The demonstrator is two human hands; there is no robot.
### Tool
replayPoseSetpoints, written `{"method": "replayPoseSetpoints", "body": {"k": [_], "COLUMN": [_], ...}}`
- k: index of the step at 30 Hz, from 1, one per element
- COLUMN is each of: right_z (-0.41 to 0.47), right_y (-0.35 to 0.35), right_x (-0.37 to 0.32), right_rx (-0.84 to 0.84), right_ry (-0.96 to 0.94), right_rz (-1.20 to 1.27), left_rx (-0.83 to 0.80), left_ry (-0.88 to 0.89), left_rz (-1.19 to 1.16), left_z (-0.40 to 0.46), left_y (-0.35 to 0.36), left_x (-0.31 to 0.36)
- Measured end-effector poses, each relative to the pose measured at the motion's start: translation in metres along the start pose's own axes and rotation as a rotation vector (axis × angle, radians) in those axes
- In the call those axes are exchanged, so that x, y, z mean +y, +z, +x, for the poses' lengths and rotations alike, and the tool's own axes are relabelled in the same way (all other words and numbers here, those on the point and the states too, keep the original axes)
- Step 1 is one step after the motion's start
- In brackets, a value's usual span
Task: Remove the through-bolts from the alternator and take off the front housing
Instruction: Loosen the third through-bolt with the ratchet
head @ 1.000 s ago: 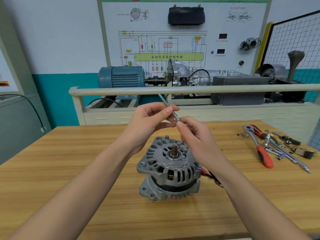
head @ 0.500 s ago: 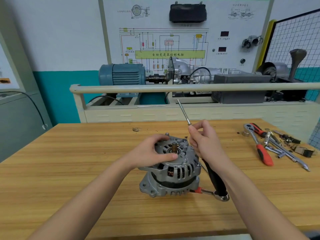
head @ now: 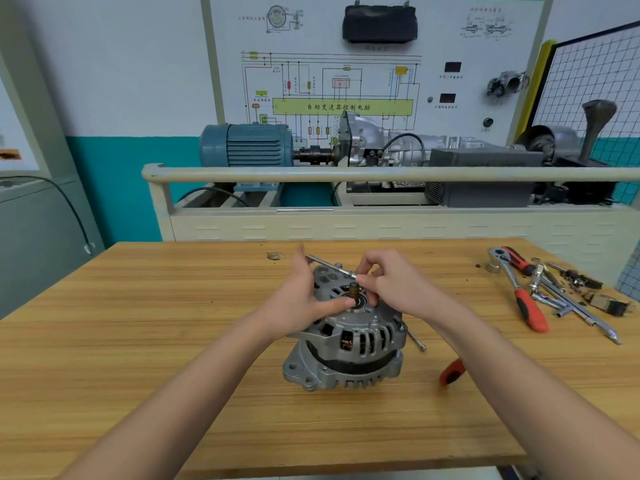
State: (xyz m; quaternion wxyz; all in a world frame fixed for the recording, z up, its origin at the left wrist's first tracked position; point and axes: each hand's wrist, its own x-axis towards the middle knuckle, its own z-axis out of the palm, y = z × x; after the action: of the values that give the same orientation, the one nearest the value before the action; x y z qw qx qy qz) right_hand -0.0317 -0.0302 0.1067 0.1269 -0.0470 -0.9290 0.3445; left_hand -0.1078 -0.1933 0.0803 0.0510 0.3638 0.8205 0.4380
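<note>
Through-bolt (head: 329, 265) now lowered, flat across alternator (head: 349, 341), right hand (head: 398, 289) pinching.

The left hand (head: 300, 299) covers the left side of the alternator's front housing (head: 349, 327). The right forearm hides most of an orange-handled tool (head: 452, 372), blurred on the counter (head: 138, 341). Small parts (head: 575, 277) by the right edge are too tiny to identify.
</note>
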Motion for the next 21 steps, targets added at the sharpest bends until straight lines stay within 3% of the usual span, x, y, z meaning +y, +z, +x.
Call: {"method": "replayPoseSetpoints", "body": {"k": [3, 7, 12, 21], "right_z": [0.001, -0.001, -0.003, -0.003], "right_y": [-0.003, -0.009, -0.013, -0.014], "right_x": [-0.006, -0.010, -0.006, -0.013], "right_rx": [-0.016, -0.038, -0.034, -0.050], "right_ry": [0.000, -0.006, -0.014, -0.074], "right_rz": [-0.085, -0.093, -0.020, -0.224], "left_rx": [0.190, 0.227, 0.186, 0.033], "left_ry": [0.107, 0.368, 0.355, 0.260], "left_rz": [0.199, 0.548, 0.510, 0.636], "left_z": [-0.003, -0.003, 0.001, 0.001], "left_y": [-0.002, 0.000, 0.006, 0.007], "left_x": [0.000, 0.005, 0.009, 0.010]}}
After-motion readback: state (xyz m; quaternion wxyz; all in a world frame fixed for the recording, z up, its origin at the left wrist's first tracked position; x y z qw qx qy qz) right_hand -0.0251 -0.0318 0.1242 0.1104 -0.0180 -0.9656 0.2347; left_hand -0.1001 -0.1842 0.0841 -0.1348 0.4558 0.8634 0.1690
